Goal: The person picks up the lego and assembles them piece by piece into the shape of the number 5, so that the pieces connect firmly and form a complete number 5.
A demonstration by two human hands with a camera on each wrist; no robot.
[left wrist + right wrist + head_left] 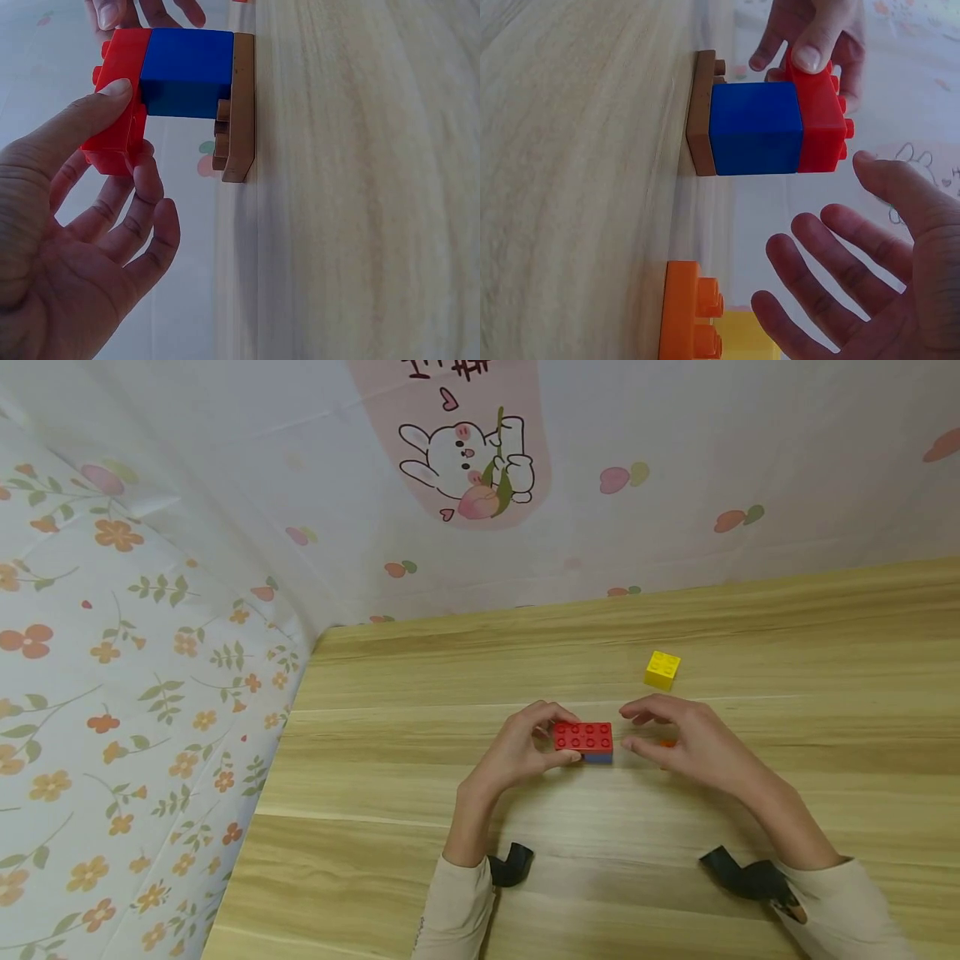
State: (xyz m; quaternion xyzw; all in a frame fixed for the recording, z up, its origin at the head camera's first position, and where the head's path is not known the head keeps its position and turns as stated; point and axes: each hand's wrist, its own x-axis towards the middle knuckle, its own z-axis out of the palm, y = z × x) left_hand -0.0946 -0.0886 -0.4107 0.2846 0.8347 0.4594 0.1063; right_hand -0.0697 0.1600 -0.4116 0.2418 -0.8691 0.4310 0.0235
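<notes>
My left hand (517, 750) pinches the left end of a red brick (588, 737) between thumb and fingers. That red brick sits on top of a blue brick (187, 67), which stands on a flat brown brick (241, 112) resting on the table. Both the red and brown pieces reach out past the blue one on the left side, leaving a gap between them. My right hand (693, 739) hovers just right of the stack, thumb and fingers apart and holding nothing. Under it lies an orange brick (679, 315), mostly hidden in the head view.
Behind my right hand stands a yellow brick (662, 670) on the wooden table (375, 727). A patterned cloth (300, 468) hangs along the table's back and left edges. Black curved pieces (513, 866) stick out at both wrists.
</notes>
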